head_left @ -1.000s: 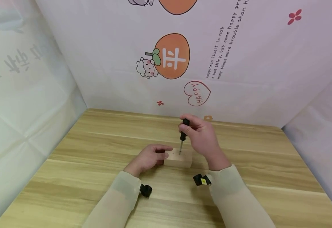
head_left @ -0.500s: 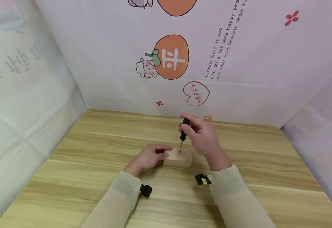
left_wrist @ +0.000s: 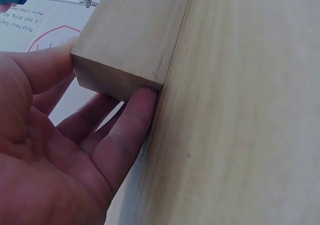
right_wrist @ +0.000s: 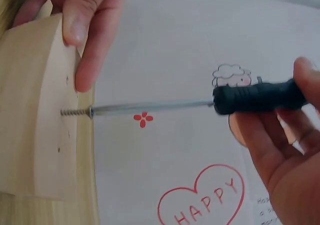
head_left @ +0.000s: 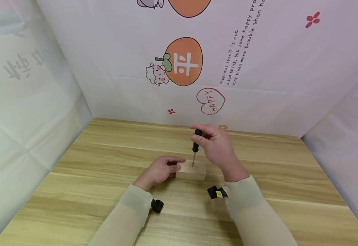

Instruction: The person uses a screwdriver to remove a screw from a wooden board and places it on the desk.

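Note:
A pale wooden block [head_left: 190,176] lies on the table, its top face marked with small dark holes. My left hand [head_left: 158,171] grips the block's left end; in the left wrist view the fingertips lie along its end and edges. In my right hand [head_left: 221,150] is a black-handled screwdriver [head_left: 196,145], held nearly upright above the block by thumb and fingers. Its shaft meets the head of a screw [right_wrist: 77,112], which stands in the block's middle with much of its thread showing in the right wrist view. One dark hole [right_wrist: 59,150] shows beside the screw.
The wood-grain table [head_left: 105,191] runs back to a white printed cloth [head_left: 120,92] hanging behind the hands. More white cloth [head_left: 34,136] hangs on the left and right sides. Black wrist cameras [head_left: 157,206] sit at both cuffs.
The right hand's fingers shift on the screwdriver handle, which tips slightly left and stands a bit more upright. The left hand and block keep their place; the head view drifts slightly.

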Tool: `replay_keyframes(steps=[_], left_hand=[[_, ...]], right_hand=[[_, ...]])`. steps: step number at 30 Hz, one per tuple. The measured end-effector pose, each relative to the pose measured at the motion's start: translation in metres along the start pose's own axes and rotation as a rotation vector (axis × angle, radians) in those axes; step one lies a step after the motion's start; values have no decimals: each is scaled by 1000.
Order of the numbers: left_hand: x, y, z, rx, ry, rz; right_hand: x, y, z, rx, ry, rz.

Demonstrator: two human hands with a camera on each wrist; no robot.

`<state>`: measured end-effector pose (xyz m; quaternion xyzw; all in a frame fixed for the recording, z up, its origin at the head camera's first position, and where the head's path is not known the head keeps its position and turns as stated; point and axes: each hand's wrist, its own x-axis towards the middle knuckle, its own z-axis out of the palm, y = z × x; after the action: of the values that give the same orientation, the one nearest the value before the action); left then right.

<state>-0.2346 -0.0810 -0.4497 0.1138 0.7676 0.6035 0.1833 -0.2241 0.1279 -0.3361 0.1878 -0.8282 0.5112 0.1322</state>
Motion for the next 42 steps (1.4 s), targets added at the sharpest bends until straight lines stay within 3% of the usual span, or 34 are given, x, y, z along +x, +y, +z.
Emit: replay_keyframes(steps=[6,9,11,18,22,34,42], left_hand=[[2,-1,-1,8,-12,10],[2,-1,-1,-7,-20,6],[2,0,-1,-12,-22,4],[1,1,0,-18,-16,-6],[0,0,0,-23,-10,-16],[1,1,-2,-1,-8,-18],[2,0,-3,-7,-8,-31]], right_hand=[[4,14,-8,167,-74,-83],[3,18,-9,202,-83,-104],[2,19,-8,184,-64,-91],[-6,8,7,-85,38,-44],[-8,1,14,-127,81,-40],[-3,-2,6,-71,81,-31],[5,12,-6,37,-51,-79]])
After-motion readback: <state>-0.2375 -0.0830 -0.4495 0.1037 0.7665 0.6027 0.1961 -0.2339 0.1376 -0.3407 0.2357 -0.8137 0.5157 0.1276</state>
